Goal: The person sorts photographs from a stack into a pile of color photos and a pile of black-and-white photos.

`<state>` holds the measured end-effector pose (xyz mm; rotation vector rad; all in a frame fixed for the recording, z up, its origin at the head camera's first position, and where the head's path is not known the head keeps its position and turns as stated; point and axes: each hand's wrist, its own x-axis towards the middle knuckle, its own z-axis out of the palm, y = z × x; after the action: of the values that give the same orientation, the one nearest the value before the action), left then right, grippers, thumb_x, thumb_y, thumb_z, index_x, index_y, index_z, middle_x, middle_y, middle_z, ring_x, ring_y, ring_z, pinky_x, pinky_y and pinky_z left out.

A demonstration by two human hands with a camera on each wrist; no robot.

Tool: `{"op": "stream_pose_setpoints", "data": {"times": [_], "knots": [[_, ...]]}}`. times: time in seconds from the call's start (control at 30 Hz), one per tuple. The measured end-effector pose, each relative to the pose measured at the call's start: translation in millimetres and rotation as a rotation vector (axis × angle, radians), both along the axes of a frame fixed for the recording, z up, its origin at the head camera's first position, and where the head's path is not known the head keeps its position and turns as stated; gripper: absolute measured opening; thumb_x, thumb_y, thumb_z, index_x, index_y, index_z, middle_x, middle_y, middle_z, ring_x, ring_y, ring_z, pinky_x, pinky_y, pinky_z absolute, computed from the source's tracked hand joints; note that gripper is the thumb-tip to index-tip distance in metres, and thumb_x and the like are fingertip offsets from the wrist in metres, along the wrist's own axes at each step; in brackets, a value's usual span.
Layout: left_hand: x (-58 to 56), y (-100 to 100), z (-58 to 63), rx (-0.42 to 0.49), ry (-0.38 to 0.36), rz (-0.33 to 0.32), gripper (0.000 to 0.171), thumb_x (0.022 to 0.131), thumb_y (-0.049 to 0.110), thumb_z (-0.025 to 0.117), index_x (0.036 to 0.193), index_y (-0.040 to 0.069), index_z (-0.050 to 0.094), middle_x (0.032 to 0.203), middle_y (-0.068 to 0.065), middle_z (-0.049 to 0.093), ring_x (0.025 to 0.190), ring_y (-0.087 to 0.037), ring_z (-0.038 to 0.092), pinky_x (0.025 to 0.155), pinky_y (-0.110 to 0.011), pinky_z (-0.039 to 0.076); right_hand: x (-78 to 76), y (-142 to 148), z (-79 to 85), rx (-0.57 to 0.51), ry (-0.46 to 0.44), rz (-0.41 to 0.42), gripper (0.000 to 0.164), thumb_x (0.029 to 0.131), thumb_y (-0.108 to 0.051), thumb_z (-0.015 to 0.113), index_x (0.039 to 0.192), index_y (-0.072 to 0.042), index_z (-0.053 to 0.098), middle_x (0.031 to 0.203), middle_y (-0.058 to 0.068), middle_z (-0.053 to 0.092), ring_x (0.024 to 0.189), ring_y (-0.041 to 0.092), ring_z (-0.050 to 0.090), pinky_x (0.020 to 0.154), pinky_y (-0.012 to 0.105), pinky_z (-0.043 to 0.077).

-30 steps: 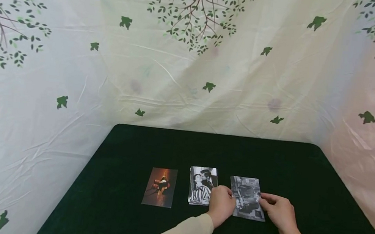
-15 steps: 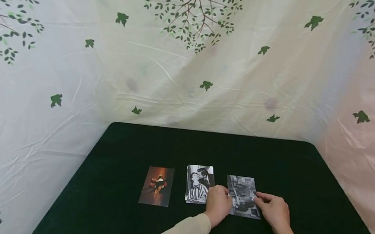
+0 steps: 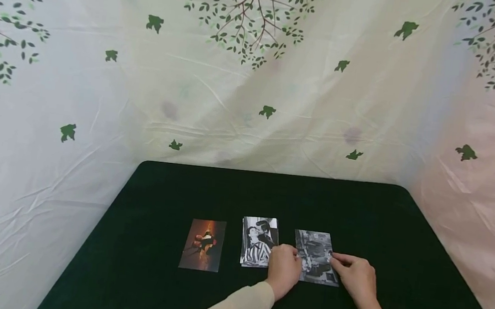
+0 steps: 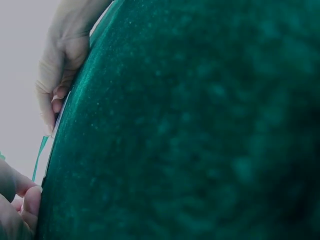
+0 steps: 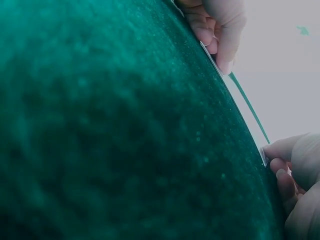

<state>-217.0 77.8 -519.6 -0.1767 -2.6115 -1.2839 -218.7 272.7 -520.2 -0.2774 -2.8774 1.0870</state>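
Note:
A grey black-and-white photo card (image 3: 316,256) lies almost flat on the dark green table, between the two hands. My left hand (image 3: 283,269) holds its left edge, partly covering that side. At the right edge, my right hand (image 3: 358,277) pinches the card between thumb and fingers. In the right wrist view the card (image 5: 245,112) shows nearly edge-on, with the right hand (image 5: 300,182) at its near end and the left hand (image 5: 217,30) at the far one. The left wrist view has both hands along its left side.
Left of the held card is a small stack of photo cards (image 3: 258,241), a black-and-white picture on top; the left hand overlaps its lower right corner. Farther left lies an orange-brown photo card (image 3: 202,245). Pale cloth (image 3: 217,96) printed with leaves surrounds the green table (image 3: 157,190).
The head view has turned slightly to the right, so everything sits further left in it. Both hands stay on the grey card, which has shifted only a little toward the stack.

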Motion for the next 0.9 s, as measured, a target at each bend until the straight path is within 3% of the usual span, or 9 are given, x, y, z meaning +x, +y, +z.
{"op": "stream_pose_setpoints", "data": {"times": [0.2,0.6,0.77,0.9], "knots": [[0.8,-4,-2.7,-0.005,0.025,0.019,0.010,0.079,0.001,0.067,0.084,0.000,0.075,0.082,-0.008,0.072,0.081,-0.017,0.067,0.069,-0.031,0.053,-2.0,-4,-4.1,0.001,0.016,0.006,0.028,0.087,-0.033,0.070,0.106,-0.014,0.075,0.110,0.013,0.069,0.085,0.022,0.059,0.063,0.031,0.039],[-3.2,-8,-1.7,0.045,-0.064,-0.060,0.009,0.082,0.003,0.067,0.089,-0.002,0.071,0.069,-0.001,0.066,0.057,-0.001,0.057,0.055,-0.021,0.047,-2.6,-4,-4.1,-0.018,0.012,0.002,0.026,0.087,-0.031,0.070,0.106,-0.013,0.075,0.101,0.008,0.071,0.078,0.018,0.058,0.061,0.031,0.040],[-6.6,-13,12.2,0.110,-0.144,-0.133,0.012,0.084,0.007,0.067,0.094,-0.001,0.067,0.067,0.004,0.062,0.054,-0.001,0.055,0.052,-0.019,0.045,-1.7,0,-1.3,-0.016,0.016,-0.013,0.027,0.087,-0.031,0.071,0.105,-0.012,0.074,0.089,0.001,0.070,0.072,0.017,0.055,0.058,0.032,0.039],[-5.7,-22,28.8,0.169,-0.177,-0.135,0.011,0.088,0.010,0.066,0.095,0.001,0.065,0.067,0.006,0.060,0.052,-0.002,0.055,0.053,-0.021,0.046,-0.4,0,-1.7,-0.018,0.014,-0.010,0.027,0.087,-0.031,0.070,0.105,-0.012,0.074,0.086,0.000,0.069,0.071,0.017,0.055,0.058,0.031,0.039]]}}
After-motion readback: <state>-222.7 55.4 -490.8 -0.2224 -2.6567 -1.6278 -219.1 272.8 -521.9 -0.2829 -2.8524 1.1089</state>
